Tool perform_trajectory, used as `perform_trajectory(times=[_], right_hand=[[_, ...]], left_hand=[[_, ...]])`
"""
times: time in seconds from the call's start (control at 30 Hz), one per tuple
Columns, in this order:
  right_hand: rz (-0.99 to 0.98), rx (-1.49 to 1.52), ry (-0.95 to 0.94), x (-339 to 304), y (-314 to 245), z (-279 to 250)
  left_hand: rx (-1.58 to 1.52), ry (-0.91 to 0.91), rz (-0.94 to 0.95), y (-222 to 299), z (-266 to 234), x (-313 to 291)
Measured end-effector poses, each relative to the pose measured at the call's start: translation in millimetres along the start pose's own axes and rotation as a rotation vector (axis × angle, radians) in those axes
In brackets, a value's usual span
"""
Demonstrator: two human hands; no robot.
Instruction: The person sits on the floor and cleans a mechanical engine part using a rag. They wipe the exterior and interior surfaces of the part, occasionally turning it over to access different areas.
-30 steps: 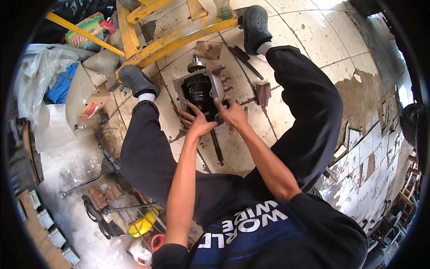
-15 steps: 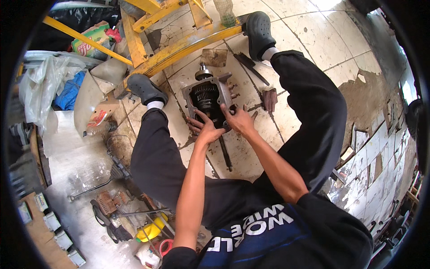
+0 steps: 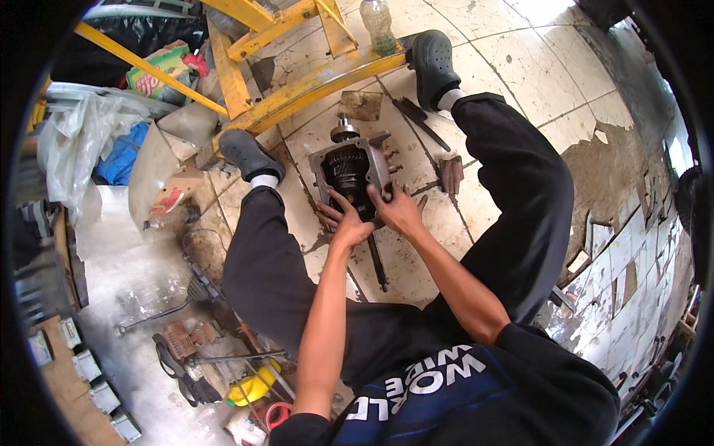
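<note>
A grey metal gearbox housing (image 3: 355, 167) with a dark gear inside and a shaft stub on top lies on the tiled floor between my legs. My left hand (image 3: 343, 221) rests on its lower left edge, fingers spread over the casing. Beside it, my right hand (image 3: 398, 209) grips the lower right edge. A thin dark rod (image 3: 377, 260) lies on the floor just below both hands.
A yellow steel frame (image 3: 297, 82) crosses the floor behind the housing, with a plastic bottle (image 3: 378, 26) by it. A rusty block (image 3: 451, 173) and a dark flat tool (image 3: 416, 119) lie to the right. Tools, a yellow container (image 3: 249, 386) and clutter fill the left. Broken tiles are on the right.
The view has shifted, so the housing and hands sit lower in the picture. Both hands stay on the lower edge of the housing, with fingers slightly repositioned.
</note>
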State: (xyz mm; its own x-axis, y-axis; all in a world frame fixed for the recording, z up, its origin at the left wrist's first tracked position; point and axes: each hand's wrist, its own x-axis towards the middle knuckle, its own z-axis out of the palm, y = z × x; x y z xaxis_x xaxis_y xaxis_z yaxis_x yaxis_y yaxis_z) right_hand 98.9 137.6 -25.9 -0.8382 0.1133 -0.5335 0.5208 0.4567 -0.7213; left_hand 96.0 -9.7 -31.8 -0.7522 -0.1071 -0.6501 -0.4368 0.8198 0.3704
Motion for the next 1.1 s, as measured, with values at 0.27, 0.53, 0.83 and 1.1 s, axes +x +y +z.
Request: perform_trajectory(times=[0.27,0.53,0.83,1.1], right_hand=[[-0.031,0.038,-0.046,-4.0,3.4,0.3],[-0.091,0.007,-0.010,3.1,14.8,8.5],[-0.105,-0.061,0.020,-7.0,3.1,3.8],[-0.058,0.007,-0.035,3.0,6.6,6.1]], left_hand=[[-0.018,-0.022,-0.015,0.5,-5.8,-3.8],[0.003,-0.015,0.012,2.1,-7.5,-2.7],[0.010,-0.035,-0.022,-3.7,-0.5,-1.4],[0.005,0.025,0.007,-0.7,-0.6,-0.6]])
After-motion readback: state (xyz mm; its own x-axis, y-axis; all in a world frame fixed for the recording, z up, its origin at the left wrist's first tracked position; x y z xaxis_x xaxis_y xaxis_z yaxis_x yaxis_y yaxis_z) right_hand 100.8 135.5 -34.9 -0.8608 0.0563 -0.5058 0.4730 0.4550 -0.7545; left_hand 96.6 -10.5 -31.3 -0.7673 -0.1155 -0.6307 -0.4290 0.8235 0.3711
